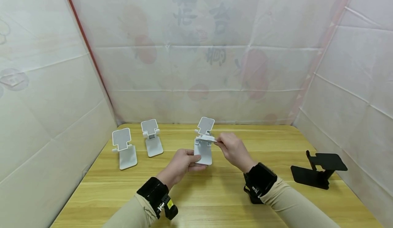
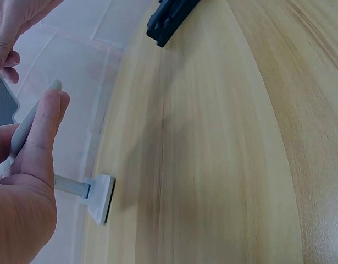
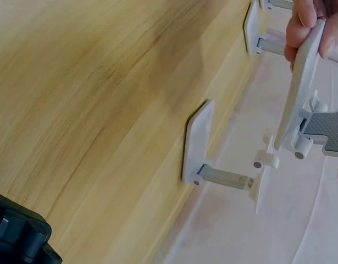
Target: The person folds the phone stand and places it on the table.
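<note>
The left hand (image 1: 181, 161) grips a white stand (image 1: 204, 152); just beyond it, the right hand (image 1: 234, 149) pinches the stand's plate (image 1: 206, 138).

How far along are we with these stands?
Three white stands and the black stand already stand open on the table. In hand is a fourth white stand: the left hand grips its base, the right hand holds its plate. Still left, probably: finish adjusting that plate and set the stand down.

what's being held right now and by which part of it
A white stand: the left hand grips its base, while the right hand pinches the edge of its top plate.
</note>
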The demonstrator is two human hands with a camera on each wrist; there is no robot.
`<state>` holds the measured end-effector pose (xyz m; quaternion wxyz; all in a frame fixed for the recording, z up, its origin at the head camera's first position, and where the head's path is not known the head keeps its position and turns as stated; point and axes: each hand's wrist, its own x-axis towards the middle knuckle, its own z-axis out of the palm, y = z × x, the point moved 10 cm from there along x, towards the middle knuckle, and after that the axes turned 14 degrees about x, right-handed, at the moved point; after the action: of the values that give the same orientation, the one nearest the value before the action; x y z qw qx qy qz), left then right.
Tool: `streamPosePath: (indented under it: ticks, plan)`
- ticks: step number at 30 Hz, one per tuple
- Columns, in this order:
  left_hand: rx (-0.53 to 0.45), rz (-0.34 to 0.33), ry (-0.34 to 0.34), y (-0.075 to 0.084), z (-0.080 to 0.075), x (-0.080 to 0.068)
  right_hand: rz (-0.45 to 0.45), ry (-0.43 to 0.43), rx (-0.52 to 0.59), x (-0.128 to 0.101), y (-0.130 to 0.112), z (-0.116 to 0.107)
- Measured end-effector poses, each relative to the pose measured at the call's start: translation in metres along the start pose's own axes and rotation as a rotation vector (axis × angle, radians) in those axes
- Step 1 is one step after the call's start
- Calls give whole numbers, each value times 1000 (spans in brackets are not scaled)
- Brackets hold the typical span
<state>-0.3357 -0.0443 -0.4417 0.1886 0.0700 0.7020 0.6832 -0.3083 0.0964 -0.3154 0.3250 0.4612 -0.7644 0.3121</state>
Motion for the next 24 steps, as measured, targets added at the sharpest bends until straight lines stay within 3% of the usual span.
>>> streamPosePath:
  ticks: [9,24]
  plan:
    - [-28,13,3,5,2,0,-70,-27,-12,-2,-7,4]
    - [-98,55,-56,15,6,0,-192,-49,-61,-4,-21,9]
